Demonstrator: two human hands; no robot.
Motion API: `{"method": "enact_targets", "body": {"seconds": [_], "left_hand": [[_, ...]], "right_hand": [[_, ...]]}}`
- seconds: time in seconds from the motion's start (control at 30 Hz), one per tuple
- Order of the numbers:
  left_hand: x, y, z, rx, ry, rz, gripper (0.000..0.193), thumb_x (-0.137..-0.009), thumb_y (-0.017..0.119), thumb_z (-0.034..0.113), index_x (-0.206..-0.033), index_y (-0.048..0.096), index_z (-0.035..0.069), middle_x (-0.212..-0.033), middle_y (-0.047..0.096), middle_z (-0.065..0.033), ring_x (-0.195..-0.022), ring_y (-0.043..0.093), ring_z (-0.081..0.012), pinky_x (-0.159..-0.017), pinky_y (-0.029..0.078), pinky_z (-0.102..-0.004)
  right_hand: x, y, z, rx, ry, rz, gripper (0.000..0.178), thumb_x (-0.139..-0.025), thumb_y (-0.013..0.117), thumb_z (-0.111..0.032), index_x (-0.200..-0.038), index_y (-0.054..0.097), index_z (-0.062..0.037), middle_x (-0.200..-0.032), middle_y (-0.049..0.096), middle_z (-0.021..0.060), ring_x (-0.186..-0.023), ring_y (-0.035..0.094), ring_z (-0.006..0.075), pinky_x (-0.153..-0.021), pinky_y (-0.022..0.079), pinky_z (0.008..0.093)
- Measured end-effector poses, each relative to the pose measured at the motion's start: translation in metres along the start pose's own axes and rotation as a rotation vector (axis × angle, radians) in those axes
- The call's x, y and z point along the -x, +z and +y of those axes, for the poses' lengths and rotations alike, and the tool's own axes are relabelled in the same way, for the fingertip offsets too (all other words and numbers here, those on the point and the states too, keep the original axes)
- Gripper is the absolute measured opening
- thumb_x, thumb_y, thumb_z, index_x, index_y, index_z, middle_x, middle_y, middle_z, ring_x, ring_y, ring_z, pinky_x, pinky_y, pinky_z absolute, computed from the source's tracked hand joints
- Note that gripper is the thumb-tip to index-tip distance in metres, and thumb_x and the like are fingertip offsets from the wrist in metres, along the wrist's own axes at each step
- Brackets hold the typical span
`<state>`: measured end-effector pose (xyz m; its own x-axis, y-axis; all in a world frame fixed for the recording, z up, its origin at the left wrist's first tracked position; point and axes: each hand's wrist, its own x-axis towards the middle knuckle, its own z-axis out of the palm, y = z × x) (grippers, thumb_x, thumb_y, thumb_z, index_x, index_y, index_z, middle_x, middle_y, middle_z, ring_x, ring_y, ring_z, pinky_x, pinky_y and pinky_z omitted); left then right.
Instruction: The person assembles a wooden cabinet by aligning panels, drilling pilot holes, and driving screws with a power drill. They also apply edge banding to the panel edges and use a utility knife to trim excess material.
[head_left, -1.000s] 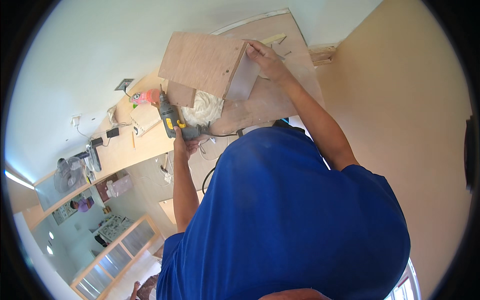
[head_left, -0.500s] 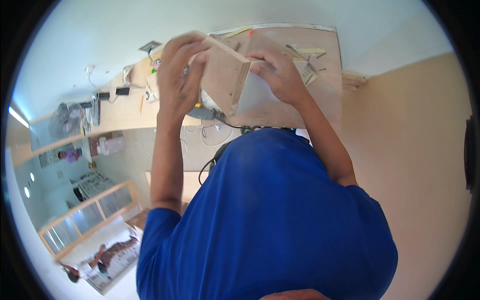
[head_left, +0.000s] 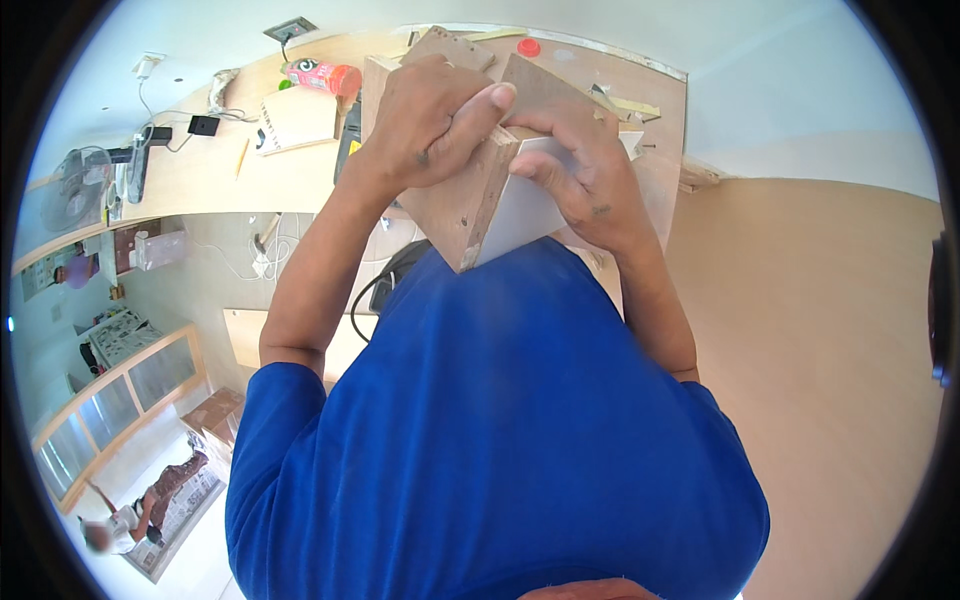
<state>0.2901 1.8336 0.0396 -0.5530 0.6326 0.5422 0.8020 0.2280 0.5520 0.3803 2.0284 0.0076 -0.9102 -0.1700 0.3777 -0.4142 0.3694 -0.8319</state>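
Note:
Two boards joined at a corner make up a wooden piece, held tilted over the table's near edge. One outer face is bare wood, the other a smooth white panel. My left hand is closed over the top of the bare-wood side, its thumb pressed near the corner joint. On the other side my right hand grips the top edge of the white panel, thumb outside and fingers behind. The fingertips of my left hand are hidden. A drilled wooden block lies behind my hands.
A pink bottle with an orange cap and a pale wooden board lie on the left of the table. A red cap lies at the back. A fan stands far left. Another person is at lower left.
The joined boards have come lower and nearer to me. My left hand has gone from loosely spread fingers to closed over the wood; my right hand has come nearer with the piece.

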Motion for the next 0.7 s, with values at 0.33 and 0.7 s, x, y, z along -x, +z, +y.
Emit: {"method": "enact_targets", "body": {"seconds": [0.33, 0.7], "left_hand": [[0.002, -0.013, -0.011, -0.061, 0.015, -0.090, 0.032, -0.095, 0.055, 0.021, -0.069, 0.066, 0.006, -0.060, 0.058, -0.0127, -0.055, 0.050, -0.0340, -0.060, 0.036, -0.0419], [-0.010, -0.001, -0.018, -0.099, -0.136, -0.142, 0.039, -0.097, 0.052, 0.027, -0.070, 0.067, 0.004, -0.061, 0.059, -0.0176, -0.058, 0.055, -0.0385, -0.060, 0.041, -0.0475]], "right_hand": [[-0.014, 0.006, -0.007, 0.040, 0.023, -0.029, 0.036, -0.091, 0.071, -0.038, -0.109, 0.070, -0.0067, -0.106, 0.070, 0.0075, -0.098, 0.061, 0.0230, -0.092, 0.029, 0.0380], [-0.021, 0.002, 0.014, -0.220, 0.167, -0.048, 0.041, -0.090, 0.073, -0.033, -0.114, 0.070, -0.0005, -0.104, 0.072, 0.0127, -0.095, 0.066, 0.0235, -0.089, 0.048, 0.0352]]}}
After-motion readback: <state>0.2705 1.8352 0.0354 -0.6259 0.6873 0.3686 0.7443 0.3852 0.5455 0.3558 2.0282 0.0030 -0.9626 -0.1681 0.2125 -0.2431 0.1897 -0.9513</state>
